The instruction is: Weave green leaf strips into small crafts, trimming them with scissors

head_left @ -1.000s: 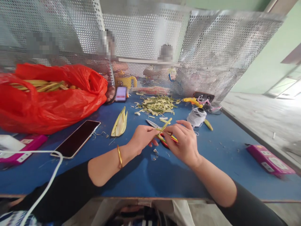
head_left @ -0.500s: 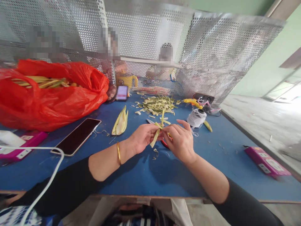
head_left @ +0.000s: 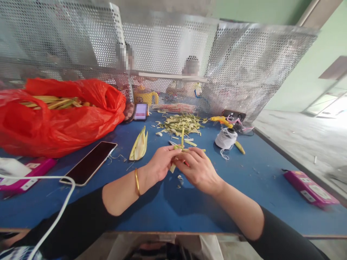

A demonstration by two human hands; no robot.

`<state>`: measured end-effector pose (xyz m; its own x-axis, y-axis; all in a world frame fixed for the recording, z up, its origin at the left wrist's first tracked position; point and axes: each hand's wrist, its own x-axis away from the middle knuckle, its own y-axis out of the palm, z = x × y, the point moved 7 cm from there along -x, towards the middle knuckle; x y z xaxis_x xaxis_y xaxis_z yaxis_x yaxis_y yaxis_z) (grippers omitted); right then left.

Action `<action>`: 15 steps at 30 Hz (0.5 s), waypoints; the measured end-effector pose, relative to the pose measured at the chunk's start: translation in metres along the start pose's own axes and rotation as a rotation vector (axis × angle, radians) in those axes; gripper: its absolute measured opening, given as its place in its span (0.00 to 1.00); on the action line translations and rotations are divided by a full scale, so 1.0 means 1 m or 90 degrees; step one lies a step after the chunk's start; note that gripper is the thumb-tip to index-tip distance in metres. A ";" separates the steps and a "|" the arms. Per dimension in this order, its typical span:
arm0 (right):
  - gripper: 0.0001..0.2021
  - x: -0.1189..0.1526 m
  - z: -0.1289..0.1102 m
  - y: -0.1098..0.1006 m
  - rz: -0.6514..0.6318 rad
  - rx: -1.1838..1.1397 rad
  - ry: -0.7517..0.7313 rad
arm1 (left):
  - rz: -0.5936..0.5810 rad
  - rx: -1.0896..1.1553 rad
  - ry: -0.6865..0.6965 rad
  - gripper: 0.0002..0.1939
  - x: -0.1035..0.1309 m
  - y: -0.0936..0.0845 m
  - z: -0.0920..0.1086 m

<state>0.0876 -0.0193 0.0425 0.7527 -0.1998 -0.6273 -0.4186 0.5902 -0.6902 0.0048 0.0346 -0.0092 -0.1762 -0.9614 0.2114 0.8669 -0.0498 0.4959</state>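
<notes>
Above the blue table (head_left: 187, 213), both my hands meet over pale green leaf strips (head_left: 182, 135), which look crossed or folded. My left hand (head_left: 160, 162), with a gold bangle at the wrist, pinches them from the left. The fingers of my right hand (head_left: 200, 169) are closed on the same strips and hide most of the fold. One strip end points up, another sticks out to the right, and a third hangs below. Under the hands lie scissors (head_left: 172, 143), mostly covered. A bundle of pale husk-like leaves (head_left: 138, 146) rests left of them.
Leaf trimmings (head_left: 181, 124) are heaped behind the hands. A red plastic bag (head_left: 67, 126) of strips and a phone (head_left: 89, 162) lie left. Right are a white string spool (head_left: 226, 138), a yellow glue gun (head_left: 221, 120) and a purple power strip (head_left: 310, 187). A perforated metal screen (head_left: 168, 43) stands behind.
My right hand has moved left and its fingers have folded over the strips. One strip now points out to the right. The view has tilted slightly upward.
</notes>
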 end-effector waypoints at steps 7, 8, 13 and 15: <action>0.11 0.003 0.015 -0.002 0.028 -0.129 0.164 | -0.045 -0.036 0.021 0.08 0.003 0.008 -0.002; 0.09 0.006 0.025 -0.002 0.046 -0.173 0.244 | -0.037 -0.039 0.024 0.09 0.003 0.007 -0.001; 0.09 0.037 0.064 0.027 0.047 -0.405 0.624 | 0.017 -0.076 0.031 0.11 0.001 -0.002 0.000; 0.09 0.043 0.067 0.040 0.014 -0.471 0.678 | 0.014 -0.110 0.041 0.10 0.000 -0.002 0.000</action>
<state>0.1377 0.0481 0.0119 0.1133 -0.9175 -0.3813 -0.8622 0.0999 -0.4967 0.0028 0.0345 -0.0101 -0.1305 -0.9778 0.1637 0.9382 -0.0684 0.3392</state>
